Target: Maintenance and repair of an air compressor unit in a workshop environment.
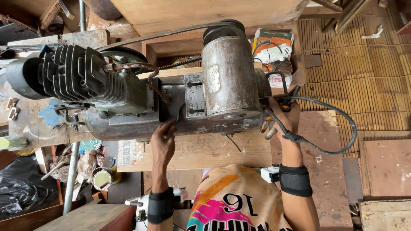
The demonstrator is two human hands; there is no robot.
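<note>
An old air compressor lies across the middle of the view, with a grey tank (128, 126), a finned pump head (77, 75) on the left and a cylindrical steel motor (229, 77) on the right, joined by a drive belt (171, 32). My left hand (163, 139) grips a dark bent handle at the tank's near side. My right hand (284, 117) is at the motor's right end, closed on the black power cable (342, 124) and what looks like orange-handled pliers. Both wrists wear black straps.
A wooden board (205, 152) lies under the compressor. A cardboard box with a drill picture (272, 49) stands behind the motor. A bamboo mat (355, 64) covers the right. A metal pipe (70, 179), tins and clutter fill the lower left.
</note>
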